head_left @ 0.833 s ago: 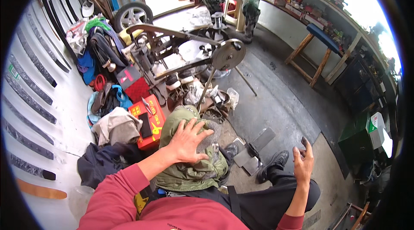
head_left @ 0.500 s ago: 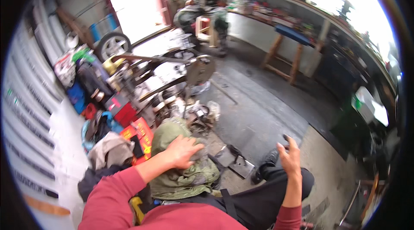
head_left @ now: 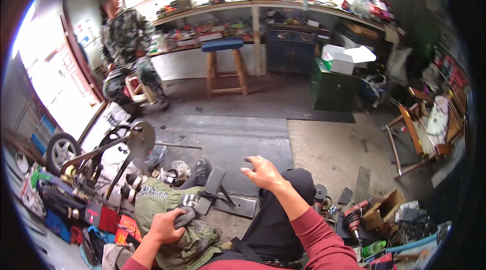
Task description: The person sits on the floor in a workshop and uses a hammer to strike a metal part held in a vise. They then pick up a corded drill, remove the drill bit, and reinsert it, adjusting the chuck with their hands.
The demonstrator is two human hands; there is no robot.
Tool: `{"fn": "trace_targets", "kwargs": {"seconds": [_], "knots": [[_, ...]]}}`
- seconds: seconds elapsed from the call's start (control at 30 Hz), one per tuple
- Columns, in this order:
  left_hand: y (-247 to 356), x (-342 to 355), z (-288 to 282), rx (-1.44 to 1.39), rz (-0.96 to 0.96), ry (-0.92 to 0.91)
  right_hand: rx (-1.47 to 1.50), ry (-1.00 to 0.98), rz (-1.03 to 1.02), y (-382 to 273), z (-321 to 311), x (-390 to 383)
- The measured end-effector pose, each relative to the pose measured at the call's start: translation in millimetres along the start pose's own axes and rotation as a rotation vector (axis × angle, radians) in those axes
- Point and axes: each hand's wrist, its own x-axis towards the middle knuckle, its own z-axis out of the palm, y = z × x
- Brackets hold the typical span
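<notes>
My left hand (head_left: 164, 228) is over my left thigh, its fingers and thumb closed round a bunched dark grey cloth (head_left: 187, 216). Beneath it a green printed garment (head_left: 157, 200) drapes across my leg. My right hand (head_left: 264, 172) is held in the air above my right knee, fingers stretched out, with nothing in it. Between my legs, a dark metal stand (head_left: 215, 183) rises from the floor beside a flat steel plate (head_left: 238, 206).
Left lie a machine with a round metal disc (head_left: 141, 141), a wheel (head_left: 63, 152) and piled bags. A person (head_left: 125, 49) sits by the doorway. Ahead are a blue-topped stool (head_left: 223, 45) and green cabinet (head_left: 332, 87). Right are a power drill (head_left: 354, 219) and cardboard box (head_left: 387, 209).
The view has swung to the right, showing more of the workbench and right side. My left hand has gone from lying spread on the green garment to gripping grey cloth. My right hand stays raised.
</notes>
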Motion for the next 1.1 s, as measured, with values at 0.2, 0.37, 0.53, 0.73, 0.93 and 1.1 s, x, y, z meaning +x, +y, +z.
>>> {"fn": "trace_targets", "kwargs": {"seconds": [0.2, 0.37, 0.53, 0.73, 0.93, 1.1], "knots": [[-52.0, -9.7, 3.6, -0.609, -0.312, 0.694, 0.020, -0.043, 0.014, -10.0, -3.1, -4.2], [-75.5, -65.4, -29.9, -1.338, -0.083, 0.682, -0.034, -0.087, 0.040, -16.4, -4.8, -6.8], [-105.1, -117.5, -7.6, -1.133, -0.096, 0.860, -0.043, -0.110, 0.049, -18.0, 0.4, -4.8], [-201.0, -118.6, 38.5, -0.632, -0.496, 0.855, -0.091, -0.097, 0.020, -17.1, 8.8, -4.1], [-201.8, -109.8, 16.3, -1.421, -0.638, 0.311, -0.114, -0.075, 0.048, -6.5, 9.4, -5.1], [-181.4, -100.1, 32.8, -1.652, -0.458, 0.264, -0.134, -0.050, 0.049, -3.9, 6.9, -3.1]]}}
